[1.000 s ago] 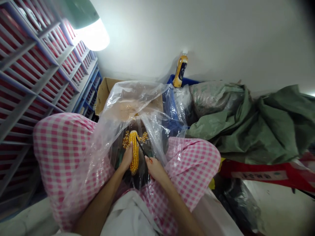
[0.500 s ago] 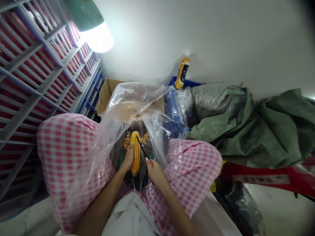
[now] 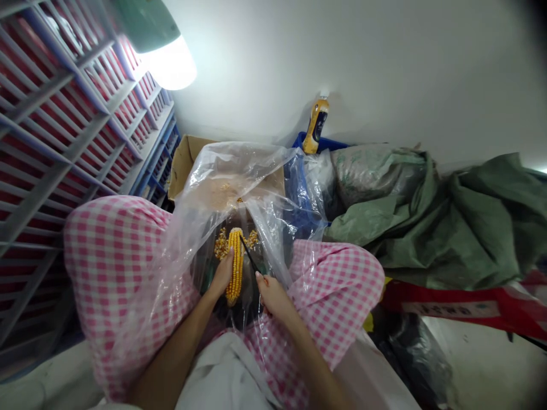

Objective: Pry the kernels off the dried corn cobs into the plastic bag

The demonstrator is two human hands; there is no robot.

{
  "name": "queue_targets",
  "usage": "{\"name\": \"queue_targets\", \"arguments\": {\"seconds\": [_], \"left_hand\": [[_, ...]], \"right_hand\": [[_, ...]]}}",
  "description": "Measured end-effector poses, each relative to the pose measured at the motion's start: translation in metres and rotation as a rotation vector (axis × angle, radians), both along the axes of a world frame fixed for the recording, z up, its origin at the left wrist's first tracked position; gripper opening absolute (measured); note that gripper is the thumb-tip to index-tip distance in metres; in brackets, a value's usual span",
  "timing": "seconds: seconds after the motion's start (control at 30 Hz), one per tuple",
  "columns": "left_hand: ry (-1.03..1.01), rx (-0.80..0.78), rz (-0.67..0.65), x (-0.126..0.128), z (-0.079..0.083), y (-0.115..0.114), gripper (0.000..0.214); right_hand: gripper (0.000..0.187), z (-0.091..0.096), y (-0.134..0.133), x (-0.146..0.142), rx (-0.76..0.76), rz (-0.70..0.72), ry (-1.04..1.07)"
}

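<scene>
My left hand (image 3: 224,271) is closed around the left side of a yellow corn cob (image 3: 235,267), which stands nearly upright in view between my knees. In my right hand (image 3: 270,291) is a thin dark-shafted screwdriver (image 3: 250,255) with an orange handle mostly covered by my fingers. Its tip is at the cob's upper right edge; whether it touches the kernels I cannot tell. Loose kernels (image 3: 221,244) lie in a clear plastic bag (image 3: 267,228) spread over my lap, on both sides of the cob's top.
Beyond the bag stands a cardboard box (image 3: 182,165). Plastic crates (image 3: 98,108) rise on the left, with a lit lamp (image 3: 171,65) above. A yellow bottle (image 3: 316,125) leans on the wall by a blue bin (image 3: 331,144). Green cloth (image 3: 470,222) lies to the right.
My right hand has shifted slightly right and up, and the screwdriver's tip has moved to the cob's upper right edge. My left hand still holds the cob.
</scene>
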State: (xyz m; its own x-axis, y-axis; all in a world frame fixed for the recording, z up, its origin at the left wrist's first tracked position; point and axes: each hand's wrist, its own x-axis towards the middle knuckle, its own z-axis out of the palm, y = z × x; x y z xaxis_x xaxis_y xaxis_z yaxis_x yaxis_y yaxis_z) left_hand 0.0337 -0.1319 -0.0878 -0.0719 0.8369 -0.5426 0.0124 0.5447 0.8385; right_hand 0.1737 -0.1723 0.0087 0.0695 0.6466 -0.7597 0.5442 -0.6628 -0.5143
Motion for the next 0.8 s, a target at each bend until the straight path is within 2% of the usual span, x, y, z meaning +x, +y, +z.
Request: {"name": "queue_targets", "arguments": {"seconds": [0.2, 0.4, 0.57, 0.67, 0.8], "left_hand": [[0.110, 0.035, -0.081, -0.003, -0.002, -0.001, 0.070], [0.161, -0.006, -0.108, -0.005, -0.008, -0.003, 0.068], [0.148, -0.101, -0.113, -0.008, -0.008, 0.000, 0.071], [0.156, -0.077, -0.116, -0.009, -0.004, 0.001, 0.069], [0.161, -0.085, -0.107, -0.007, 0.001, 0.001, 0.072]], "right_hand": [[0.039, -0.001, 0.004, 0.003, -0.102, -0.006, 0.053], [0.030, -0.007, -0.001, -0.014, -0.041, -0.079, -0.012], [0.045, -0.003, 0.000, -0.019, -0.183, -0.083, 0.200], [0.048, -0.003, 0.000, -0.019, -0.153, -0.042, 0.187], [0.035, -0.005, -0.006, -0.017, -0.014, -0.010, -0.028]]}}
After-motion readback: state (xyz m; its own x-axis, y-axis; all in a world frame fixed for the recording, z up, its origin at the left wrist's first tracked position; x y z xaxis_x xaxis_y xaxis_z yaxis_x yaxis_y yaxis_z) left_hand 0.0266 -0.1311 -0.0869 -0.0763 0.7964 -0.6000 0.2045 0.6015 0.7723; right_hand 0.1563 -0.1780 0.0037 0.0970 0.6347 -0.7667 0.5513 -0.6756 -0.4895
